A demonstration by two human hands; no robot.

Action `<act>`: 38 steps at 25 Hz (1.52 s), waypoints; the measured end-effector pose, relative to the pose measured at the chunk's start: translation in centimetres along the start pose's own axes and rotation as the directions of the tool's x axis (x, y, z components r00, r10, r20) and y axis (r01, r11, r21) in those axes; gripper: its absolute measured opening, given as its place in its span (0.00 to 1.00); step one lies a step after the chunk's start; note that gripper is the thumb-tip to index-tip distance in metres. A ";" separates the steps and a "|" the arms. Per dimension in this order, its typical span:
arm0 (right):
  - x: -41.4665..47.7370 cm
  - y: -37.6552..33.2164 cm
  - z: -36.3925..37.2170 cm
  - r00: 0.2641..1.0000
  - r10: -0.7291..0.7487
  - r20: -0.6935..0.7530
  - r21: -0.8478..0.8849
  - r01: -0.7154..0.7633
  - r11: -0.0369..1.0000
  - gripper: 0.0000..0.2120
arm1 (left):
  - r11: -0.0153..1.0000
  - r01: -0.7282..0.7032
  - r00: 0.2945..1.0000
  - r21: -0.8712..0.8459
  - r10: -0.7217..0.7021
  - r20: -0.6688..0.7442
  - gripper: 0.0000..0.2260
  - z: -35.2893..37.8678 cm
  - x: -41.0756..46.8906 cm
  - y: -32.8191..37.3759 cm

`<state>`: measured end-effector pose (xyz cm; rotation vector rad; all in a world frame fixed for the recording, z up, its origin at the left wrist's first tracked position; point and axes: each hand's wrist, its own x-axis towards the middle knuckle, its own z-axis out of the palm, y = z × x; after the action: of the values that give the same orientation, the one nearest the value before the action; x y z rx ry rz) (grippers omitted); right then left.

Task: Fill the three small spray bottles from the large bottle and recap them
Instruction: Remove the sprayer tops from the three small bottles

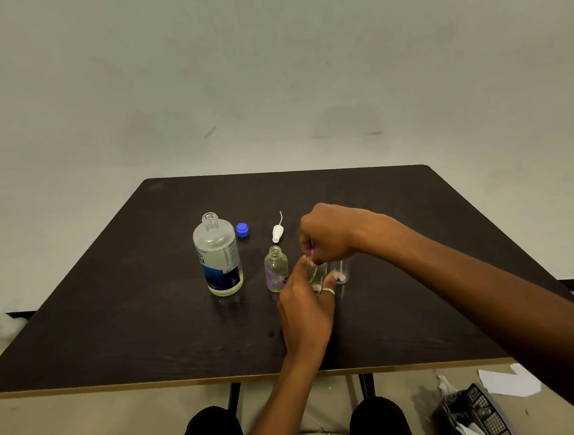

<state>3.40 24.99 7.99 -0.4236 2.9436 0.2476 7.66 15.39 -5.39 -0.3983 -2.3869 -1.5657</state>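
Three small bottles stand mid-table; the left hand (pixel 305 313) grips the middle bottle (pixel 317 276) while the right hand (pixel 328 236) pinches its sprayer on top. Light, slick and tippy, it seems best held around its body.

Wide bare tabletop (pixel 115 320) on left, near edge and far side: free passage. Obstacles bunched mid-table: tall open bottle (pixel 218 257) upright, blue cap (pixel 242 229) just behind-right of it, white spray top (pixel 278 231) lying flat further right. Narrow gap betw. tall bottle and small open bottle (pixel 276 269). Right of that, no way through: left hand (pixel 307 313) and right hand (pixel 328 236) crowd middle small bottle (pixel 317 275), third small bottle (pixel 340 271) just beside. Right forearm (pixel 473 292) bars right side diagonally.
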 end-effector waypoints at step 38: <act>-1.3 -0.1 -1.1 0.999 -0.033 0.032 0.087 0.030 0.996 0.12 | 0.992 -0.085 0.996 -0.091 0.088 0.027 0.08 0.0 0.7 -1.1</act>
<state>4.53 25.06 9.31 -0.4490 2.8992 0.1215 6.60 15.03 -6.08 -0.5404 -2.2946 -1.6432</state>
